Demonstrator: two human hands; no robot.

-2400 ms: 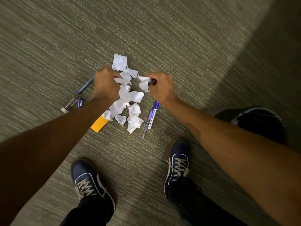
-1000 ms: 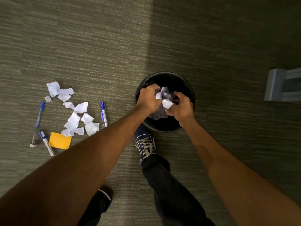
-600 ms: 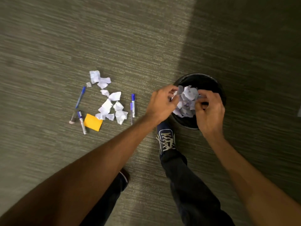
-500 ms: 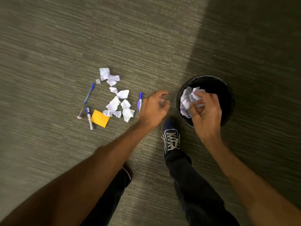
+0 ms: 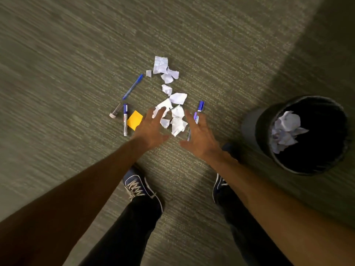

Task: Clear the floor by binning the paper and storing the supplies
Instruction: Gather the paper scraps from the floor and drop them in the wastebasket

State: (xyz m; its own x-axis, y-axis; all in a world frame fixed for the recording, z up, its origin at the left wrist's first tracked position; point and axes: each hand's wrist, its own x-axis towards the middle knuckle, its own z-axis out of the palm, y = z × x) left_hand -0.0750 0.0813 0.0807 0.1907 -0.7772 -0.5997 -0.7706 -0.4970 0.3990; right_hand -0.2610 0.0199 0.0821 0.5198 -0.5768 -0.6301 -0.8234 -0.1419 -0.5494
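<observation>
Several white crumpled paper scraps [image 5: 173, 96] lie in a strip on the carpet. My left hand [image 5: 151, 127] and my right hand [image 5: 200, 135] hover open over the near end of the strip, fingers spread, holding nothing. A black round bin [image 5: 257, 123] stands at the right with crumpled paper [image 5: 286, 129] inside. A blue pen [image 5: 133, 86], a blue-capped marker [image 5: 125, 119], a small grey tube [image 5: 114, 110] and an orange sticky-note pad [image 5: 134, 120] lie left of the scraps. Another blue marker [image 5: 199, 108] lies right of them, partly under my right hand.
Grey-green carpet [image 5: 67, 54] covers the floor all around. My two blue sneakers [image 5: 141, 191] stand just behind the hands. A dark shadow falls across the right side around the bin.
Both hands let the paper drop into the bin and swung left to the scraps on the floor. The view turned left with them, so the bin now sits at the right.
</observation>
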